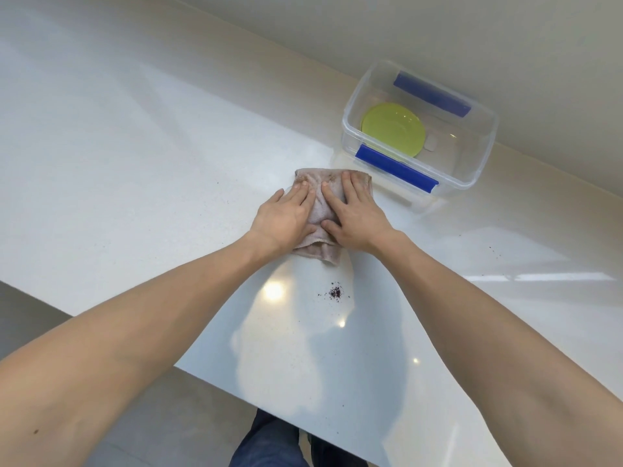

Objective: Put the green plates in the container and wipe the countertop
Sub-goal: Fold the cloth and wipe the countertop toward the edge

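Now both hands, left [286, 219] and right [354, 214], press flat, fingers spread, on the cloth [320, 200].

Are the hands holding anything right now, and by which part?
Nothing is gripped. The left hand and right hand press flat on the middle of the cloth lying on the countertop.

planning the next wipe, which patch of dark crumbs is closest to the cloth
The purple-black crumb cluster just below the cloth, between the forearms. The other specks lie far off to the right, beyond the right hand.
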